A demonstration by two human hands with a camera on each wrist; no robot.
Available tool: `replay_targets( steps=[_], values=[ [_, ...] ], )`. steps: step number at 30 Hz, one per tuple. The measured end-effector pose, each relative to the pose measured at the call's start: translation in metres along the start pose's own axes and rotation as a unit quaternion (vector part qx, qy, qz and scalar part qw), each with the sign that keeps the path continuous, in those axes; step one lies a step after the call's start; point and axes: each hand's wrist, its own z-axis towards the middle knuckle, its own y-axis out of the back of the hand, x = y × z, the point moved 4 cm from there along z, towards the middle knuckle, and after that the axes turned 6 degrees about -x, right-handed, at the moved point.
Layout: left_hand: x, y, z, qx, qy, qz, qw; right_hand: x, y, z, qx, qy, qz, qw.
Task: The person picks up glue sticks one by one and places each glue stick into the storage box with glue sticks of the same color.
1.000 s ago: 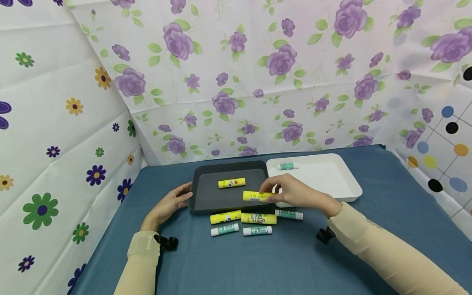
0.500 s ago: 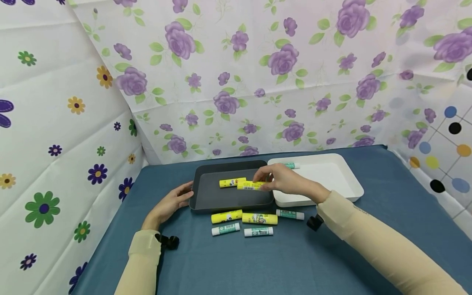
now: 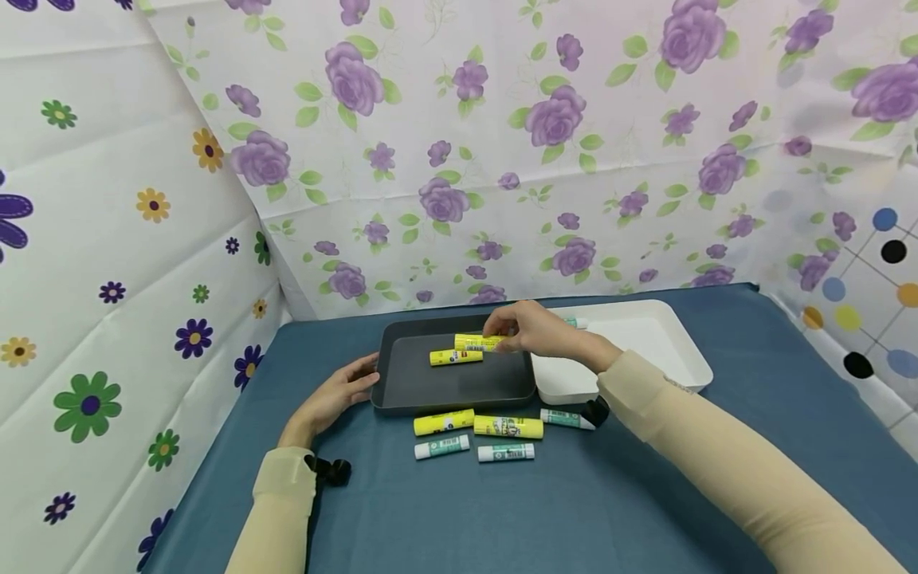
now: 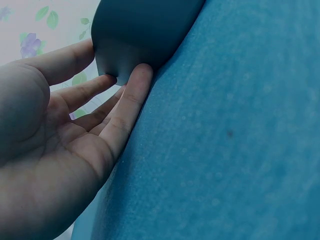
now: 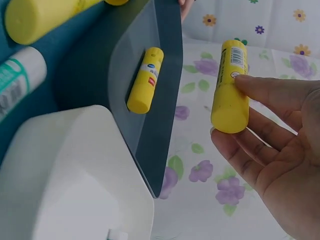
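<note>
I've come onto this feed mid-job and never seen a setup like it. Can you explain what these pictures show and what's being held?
There's no machine here, just a person's bare hands. The widest picture comes from a camera on the head, looking forward and down; the other two come from wrist cameras, so things look turned there.

On the blue cloth a dark tray and a white tray sit side by side. In front lie two yellow tubes and three green-and-white tubes. One smaller yellow tube lies in the dark tray; a partly hidden green-and-white tube is in the white one.

The left hand touches the dark tray's side. The right hand holds a yellow tube between thumb and fingers.
</note>
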Motion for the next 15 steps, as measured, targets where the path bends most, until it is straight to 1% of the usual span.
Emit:
replay_targets(
  steps=[5, 10, 15],
  values=[
    [-0.001, 0.000, -0.001, 0.004, -0.001, -0.003, 1.0000, -0.002, 0.001, 0.012, -0.001, -0.015, 0.004, 1.000],
    [-0.001, 0.001, -0.002, 0.004, 0.003, -0.012, 0.9999, -0.008, 0.000, 0.026, -0.001, -0.024, -0.018, 1.000],
    [-0.002, 0.000, -0.002, 0.007, -0.001, -0.012, 0.9999, -0.015, -0.002, 0.040, -0.001, -0.033, -0.020, 0.999]
  ],
)
